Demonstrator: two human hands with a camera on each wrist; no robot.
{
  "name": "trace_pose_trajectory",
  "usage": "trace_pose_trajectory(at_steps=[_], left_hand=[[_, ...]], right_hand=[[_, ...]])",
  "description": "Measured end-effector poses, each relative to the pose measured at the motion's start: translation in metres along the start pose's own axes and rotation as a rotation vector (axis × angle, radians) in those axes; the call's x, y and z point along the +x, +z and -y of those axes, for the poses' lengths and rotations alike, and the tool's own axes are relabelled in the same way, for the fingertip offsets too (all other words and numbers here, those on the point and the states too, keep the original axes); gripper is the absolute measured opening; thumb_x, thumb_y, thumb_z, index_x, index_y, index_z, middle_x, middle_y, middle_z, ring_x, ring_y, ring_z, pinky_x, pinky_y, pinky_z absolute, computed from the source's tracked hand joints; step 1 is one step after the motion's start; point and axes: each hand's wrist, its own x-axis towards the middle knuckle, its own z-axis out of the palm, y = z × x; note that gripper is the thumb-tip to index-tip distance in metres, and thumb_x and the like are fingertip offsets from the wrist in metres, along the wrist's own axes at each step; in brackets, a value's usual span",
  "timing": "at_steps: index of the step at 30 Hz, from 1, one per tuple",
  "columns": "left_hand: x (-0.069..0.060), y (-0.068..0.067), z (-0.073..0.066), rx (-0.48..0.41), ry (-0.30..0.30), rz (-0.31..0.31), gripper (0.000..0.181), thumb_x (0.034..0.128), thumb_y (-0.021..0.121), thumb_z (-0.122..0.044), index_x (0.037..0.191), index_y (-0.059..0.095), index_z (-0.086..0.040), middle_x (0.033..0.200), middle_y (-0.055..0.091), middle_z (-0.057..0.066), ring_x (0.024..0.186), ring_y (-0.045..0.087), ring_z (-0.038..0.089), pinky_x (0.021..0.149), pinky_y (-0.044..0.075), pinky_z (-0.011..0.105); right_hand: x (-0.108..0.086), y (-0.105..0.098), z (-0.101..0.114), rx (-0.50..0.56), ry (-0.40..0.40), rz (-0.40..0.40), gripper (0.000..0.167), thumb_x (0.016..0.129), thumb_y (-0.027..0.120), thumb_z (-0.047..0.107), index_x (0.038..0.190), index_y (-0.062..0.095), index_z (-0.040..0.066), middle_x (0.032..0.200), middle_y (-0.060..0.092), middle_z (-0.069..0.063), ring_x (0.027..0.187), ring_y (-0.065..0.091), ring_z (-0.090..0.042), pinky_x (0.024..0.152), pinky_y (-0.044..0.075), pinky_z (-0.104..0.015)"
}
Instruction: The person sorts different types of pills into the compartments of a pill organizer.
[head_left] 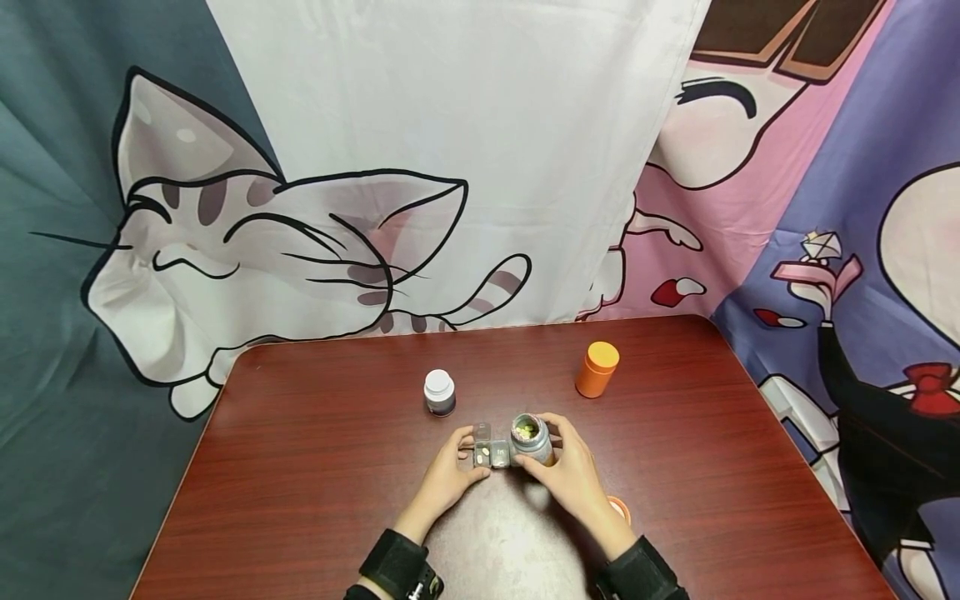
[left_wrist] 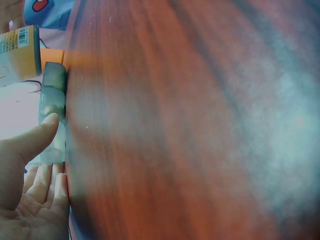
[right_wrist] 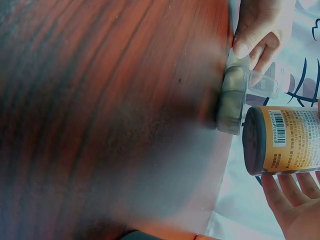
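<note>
A clear pill box [head_left: 500,454] with several compartments sits on the table, one lid [head_left: 482,431] flipped up and a pale tablet [head_left: 486,452] in a compartment. My left hand [head_left: 446,477] holds its left end between thumb and fingers. In my right hand [head_left: 572,473] is an uncapped bottle [head_left: 534,450], gripped around its sides, with yellow-green pieces [head_left: 527,430] inside. The right wrist view shows the bottle's orange printed label [right_wrist: 292,140] and its dark base, lifted a little off the table beside the box.
A white-capped small bottle [head_left: 439,392] stands behind the left hand, and an orange bottle [head_left: 597,369] stands farther right. Partly hidden by the right forearm lies an orange-rimmed cap [head_left: 619,508]. The brown table [head_left: 300,467] meets a printed cloth [head_left: 465,125] at its back edge.
</note>
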Motion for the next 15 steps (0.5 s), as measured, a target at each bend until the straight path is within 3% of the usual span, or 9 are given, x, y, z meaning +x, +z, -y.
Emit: trace_pose_trajectory(at_steps=[7, 12, 15], left_hand=[[0.0006, 0.0002, 0.0016, 0.007, 0.007, -0.003, 0.067, 0.0781, 0.083, -0.004, 0.135, 0.048, 0.002, 0.119, 0.062, 0.022, 0.102, 0.060, 0.036, 0.087, 0.049, 0.051], [-0.0005, 0.0001, 0.0022, 0.028, 0.071, -0.029, 0.065, 0.0778, 0.083, -0.004, 0.132, 0.049, 0.004, 0.114, 0.063, 0.023, 0.097, 0.061, 0.035, 0.083, 0.051, 0.049], [-0.0002, 0.0003, 0.0024, 0.029, 0.058, -0.027, 0.065, 0.0777, 0.083, -0.004, 0.133, 0.049, 0.004, 0.115, 0.063, 0.022, 0.098, 0.061, 0.034, 0.083, 0.051, 0.049]], right_hand=[[-0.0034, -0.0001, 0.0010, 0.038, 0.022, -0.004, 0.066, 0.071, 0.091, 0.013, 0.126, 0.054, 0.011, 0.114, 0.064, -0.007, 0.098, 0.065, -0.029, 0.080, 0.056, -0.039], [-0.0056, 0.0009, -0.0017, 0.069, 0.021, -0.003, 0.065, 0.071, 0.090, 0.012, 0.124, 0.052, 0.008, 0.112, 0.063, -0.010, 0.096, 0.064, -0.032, 0.079, 0.057, -0.041], [-0.0072, 0.0009, -0.0015, 0.069, 0.005, -0.006, 0.066, 0.071, 0.090, 0.011, 0.124, 0.051, 0.007, 0.112, 0.063, -0.010, 0.096, 0.064, -0.030, 0.079, 0.057, -0.041]])
